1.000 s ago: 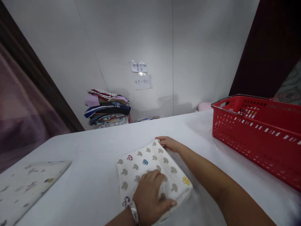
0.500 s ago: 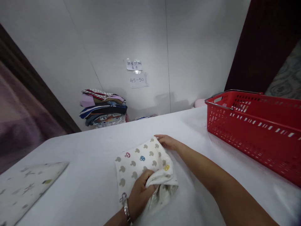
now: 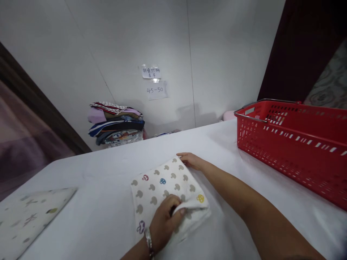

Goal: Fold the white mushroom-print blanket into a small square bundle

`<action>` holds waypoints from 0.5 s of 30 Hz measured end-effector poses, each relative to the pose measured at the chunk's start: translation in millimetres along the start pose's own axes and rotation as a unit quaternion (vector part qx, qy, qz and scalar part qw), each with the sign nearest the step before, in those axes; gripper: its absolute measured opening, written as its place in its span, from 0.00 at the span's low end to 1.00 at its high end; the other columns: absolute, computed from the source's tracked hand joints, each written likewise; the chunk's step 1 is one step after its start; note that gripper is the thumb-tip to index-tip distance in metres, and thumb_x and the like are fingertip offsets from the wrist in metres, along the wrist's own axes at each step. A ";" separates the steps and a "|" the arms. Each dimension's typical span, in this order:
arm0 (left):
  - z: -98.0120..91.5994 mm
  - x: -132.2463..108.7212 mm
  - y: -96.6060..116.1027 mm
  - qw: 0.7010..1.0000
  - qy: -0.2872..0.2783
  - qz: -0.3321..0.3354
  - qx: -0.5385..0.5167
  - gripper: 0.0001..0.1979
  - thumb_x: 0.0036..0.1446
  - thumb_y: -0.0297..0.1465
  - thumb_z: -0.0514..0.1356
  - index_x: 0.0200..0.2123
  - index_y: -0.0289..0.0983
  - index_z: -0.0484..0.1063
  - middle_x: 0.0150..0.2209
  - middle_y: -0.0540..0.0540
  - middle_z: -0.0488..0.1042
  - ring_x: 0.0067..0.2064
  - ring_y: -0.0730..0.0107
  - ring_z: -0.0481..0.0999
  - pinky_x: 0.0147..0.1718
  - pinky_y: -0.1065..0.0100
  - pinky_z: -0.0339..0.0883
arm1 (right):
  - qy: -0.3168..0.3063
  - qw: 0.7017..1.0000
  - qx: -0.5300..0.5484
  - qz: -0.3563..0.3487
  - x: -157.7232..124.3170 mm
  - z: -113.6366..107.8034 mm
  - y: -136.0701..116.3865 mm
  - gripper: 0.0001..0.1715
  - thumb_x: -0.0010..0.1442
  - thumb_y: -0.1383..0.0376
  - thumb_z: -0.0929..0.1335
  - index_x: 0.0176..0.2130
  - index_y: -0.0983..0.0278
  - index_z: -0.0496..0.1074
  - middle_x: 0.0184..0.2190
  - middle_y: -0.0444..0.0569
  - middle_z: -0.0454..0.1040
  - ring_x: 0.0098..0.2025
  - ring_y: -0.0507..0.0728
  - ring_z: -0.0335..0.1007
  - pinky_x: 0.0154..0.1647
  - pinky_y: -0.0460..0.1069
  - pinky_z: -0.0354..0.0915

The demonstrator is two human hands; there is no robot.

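A white cloth (image 3: 155,189) printed with grey mushrooms and a few red, blue, yellow and purple ones lies folded in a rough square on the table. My left hand (image 3: 165,220), with a silver bracelet at its wrist, pinches a raised fold of it near the front edge between thumb and fingers. At the cloth's far right corner, my right hand (image 3: 190,160) grips the edge; some of its fingers are hidden behind the fabric. Another folded pale cloth (image 3: 32,213) with a sparse print lies flat at the left, apart from both hands.
The white-covered table (image 3: 103,180) reaches to a pale wall. A red plastic basket (image 3: 287,151) with a metal handle stands at the right. Beyond the table's far edge rises a stack of folded clothes (image 3: 116,124). Handwritten paper signs (image 3: 157,90) are taped to the wall.
The front right part of the cloth, bunched up before, now lies flatter and spread further right, with its yellow mushroom shifted right. My right hand stays at the far corner.
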State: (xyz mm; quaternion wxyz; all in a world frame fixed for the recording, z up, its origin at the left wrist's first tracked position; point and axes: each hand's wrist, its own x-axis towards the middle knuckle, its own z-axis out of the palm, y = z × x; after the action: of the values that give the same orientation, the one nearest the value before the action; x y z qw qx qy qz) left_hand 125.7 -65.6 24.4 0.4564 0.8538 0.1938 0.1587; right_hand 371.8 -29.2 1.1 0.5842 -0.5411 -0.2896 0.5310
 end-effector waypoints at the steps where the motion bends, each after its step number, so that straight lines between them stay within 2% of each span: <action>1: -2.8 -0.1 -1.1 0.998 0.020 -0.027 -0.059 0.11 0.54 0.38 0.55 0.26 0.37 0.66 0.32 0.47 0.70 0.36 0.67 0.68 0.38 0.66 0.63 | -0.004 1.000 0.002 0.000 -0.9 -1.5 0.6 0.27 0.46 0.73 0.66 0.48 0.66 0.69 0.31 0.47 0.74 0.34 0.52 0.69 0.39 0.48 0.65; 4: -12.6 -1.9 1.9 0.964 0.089 -0.139 -0.210 0.14 0.54 0.42 0.55 0.36 0.38 0.70 0.38 0.48 0.73 0.41 0.64 0.70 0.41 0.66 0.64 | -0.013 1.000 0.003 -0.003 -3.5 -7.1 3.5 0.30 0.45 0.72 0.67 0.50 0.65 0.67 0.39 0.49 0.74 0.38 0.53 0.70 0.42 0.48 0.65; 6: -18.1 -3.5 6.9 0.939 0.122 -0.184 -0.262 0.18 0.53 0.44 0.56 0.42 0.38 0.69 0.41 0.47 0.73 0.44 0.62 0.71 0.43 0.64 0.65 | -0.019 1.000 0.000 -0.007 -5.0 -10.6 5.4 0.32 0.45 0.71 0.68 0.52 0.65 0.65 0.45 0.51 0.72 0.41 0.53 0.70 0.42 0.48 0.65; 10: -23.1 -4.8 10.9 0.930 0.153 -0.179 -0.283 0.21 0.50 0.44 0.58 0.42 0.37 0.71 0.45 0.46 0.73 0.47 0.60 0.70 0.48 0.63 0.63 | -0.027 0.999 -0.030 -0.018 -5.4 -13.6 8.7 0.34 0.45 0.70 0.68 0.53 0.64 0.64 0.48 0.52 0.70 0.41 0.54 0.70 0.40 0.48 0.66; 13: -21.1 -4.9 5.1 0.931 0.147 -0.169 -0.287 0.21 0.51 0.43 0.57 0.44 0.36 0.70 0.45 0.45 0.73 0.47 0.59 0.70 0.47 0.62 0.64 | -0.020 0.997 -0.072 -0.034 -0.9 -11.2 11.7 0.36 0.44 0.70 0.69 0.54 0.63 0.64 0.47 0.51 0.71 0.38 0.54 0.70 0.37 0.49 0.66; 15: -17.3 -5.4 0.7 0.943 0.132 -0.148 -0.265 0.19 0.52 0.43 0.57 0.43 0.36 0.70 0.45 0.44 0.72 0.46 0.59 0.71 0.46 0.62 0.65 | -0.012 0.993 -0.104 -0.052 4.6 -8.4 13.3 0.35 0.43 0.70 0.70 0.53 0.62 0.65 0.45 0.49 0.72 0.38 0.55 0.69 0.38 0.50 0.65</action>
State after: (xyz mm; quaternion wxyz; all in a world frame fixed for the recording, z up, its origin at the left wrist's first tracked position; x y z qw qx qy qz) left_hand 113.3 -56.1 33.7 0.6551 0.6346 0.3277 0.2465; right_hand 376.7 -29.7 -14.6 0.5482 -0.5770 -0.3781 0.4728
